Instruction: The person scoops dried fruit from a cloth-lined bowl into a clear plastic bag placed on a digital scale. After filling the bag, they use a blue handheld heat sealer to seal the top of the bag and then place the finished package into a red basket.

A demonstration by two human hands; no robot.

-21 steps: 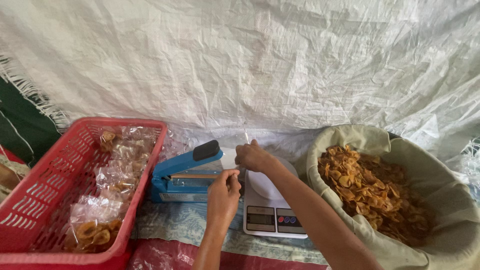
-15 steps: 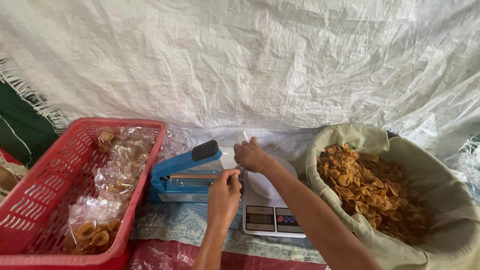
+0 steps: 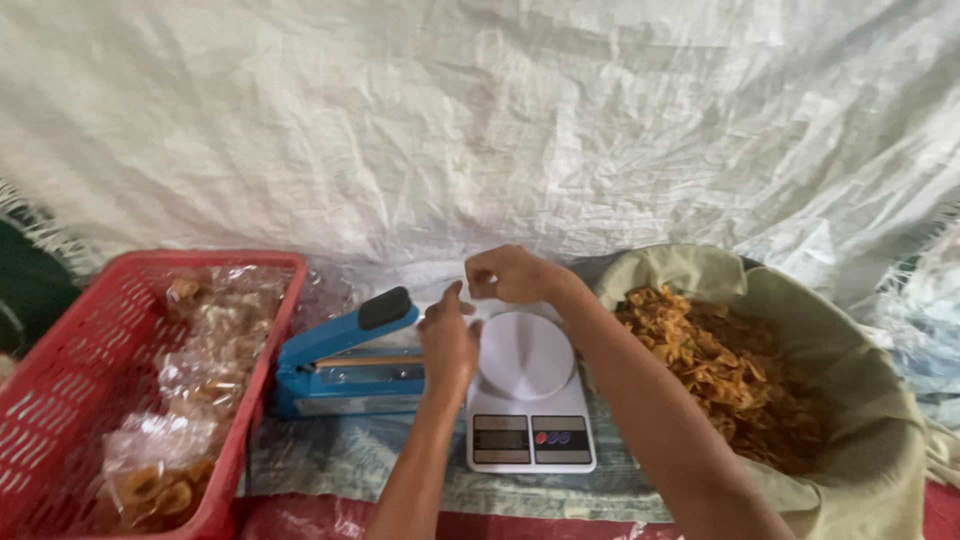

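Observation:
My left hand (image 3: 447, 338) and my right hand (image 3: 512, 272) meet just above the back edge of a white digital kitchen scale (image 3: 527, 398). Both hands pinch their fingertips on what looks like a thin clear plastic bag (image 3: 448, 296), which is barely visible between them. The scale's round plate is bare. A blue heat sealer (image 3: 340, 362) with a black handle stands left of the scale, its arm raised. Right of the scale is a large cloth-lined basket (image 3: 880, 440) full of golden fried chips (image 3: 728, 372).
A red plastic crate (image 3: 70, 380) at the left holds several sealed clear bags of chips (image 3: 190, 385). A white woven tarp (image 3: 480, 120) hangs behind everything. A patterned mat lies under the scale and sealer.
Both hands have risen a little above the scale and come closer together. The scale, sealer, crate and basket have not moved.

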